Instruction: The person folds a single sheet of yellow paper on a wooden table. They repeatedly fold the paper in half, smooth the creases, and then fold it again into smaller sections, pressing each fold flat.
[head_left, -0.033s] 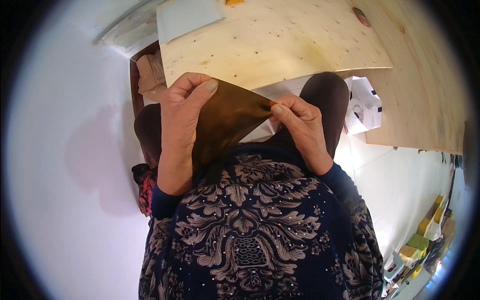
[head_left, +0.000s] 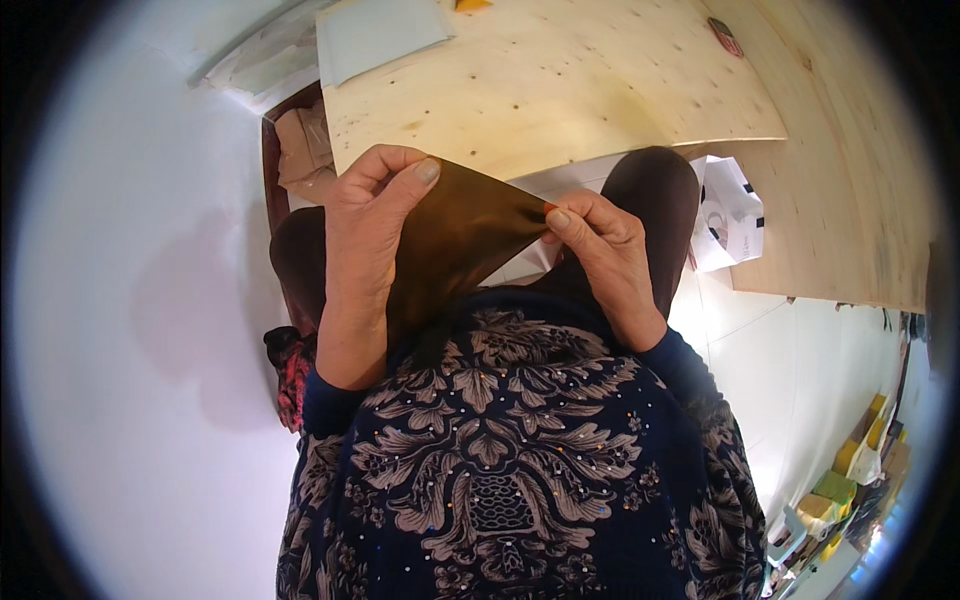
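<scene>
A dark golden-brown, slightly shiny piece of cloth (head_left: 455, 225) is stretched between my hands above my lap. My left hand (head_left: 375, 215) pinches its upper left corner between thumb and curled fingers. On the other side, my right hand (head_left: 605, 240) grips the right corner with thumb and forefinger, where the cloth gathers into folds. A small bit of orange shows at the right fingertips; what it is I cannot tell. The upper edge runs taut, sloping down to the right. The cloth's lower end merges with the dark clothing at my waist.
Ahead stands a pale wooden table (head_left: 560, 90) bearing a grey-white flat sheet (head_left: 385, 40) and a small red-and-dark object (head_left: 725, 37). A white paper bag (head_left: 730, 215) is beside my right knee. Brown paper (head_left: 305, 150) sits left of the table. Several boxes (head_left: 840, 485) line the right.
</scene>
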